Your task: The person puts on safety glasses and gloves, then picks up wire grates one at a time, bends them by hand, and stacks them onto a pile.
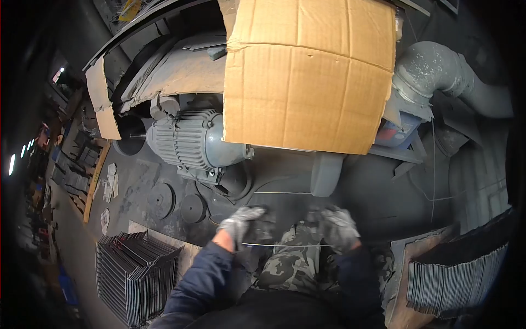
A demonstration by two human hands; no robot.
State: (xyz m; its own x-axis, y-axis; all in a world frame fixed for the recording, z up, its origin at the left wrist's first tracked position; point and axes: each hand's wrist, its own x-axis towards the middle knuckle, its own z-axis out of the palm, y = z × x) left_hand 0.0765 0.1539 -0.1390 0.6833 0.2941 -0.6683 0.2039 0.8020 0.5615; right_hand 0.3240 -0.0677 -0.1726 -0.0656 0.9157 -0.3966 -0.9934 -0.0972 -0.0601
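thin pale strip (pixel 285 245) runs between the gloved hands (pixel 239 222), set apart, grip unclear.

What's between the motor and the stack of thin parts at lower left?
In the head view, a larger disc and a smaller disc lie between motor and stack.

Dusty grinding workshop, finned electric motor (pixel 183 140), grey duct pipe (pixel 433 68), stacked metal parts (pixel 457 279), blackened floor (pixel 134 183)

The grey floor (pixel 76 236) is dim — bright lights (pixel 12 164) far left, bent duct (pixel 466 77) right.
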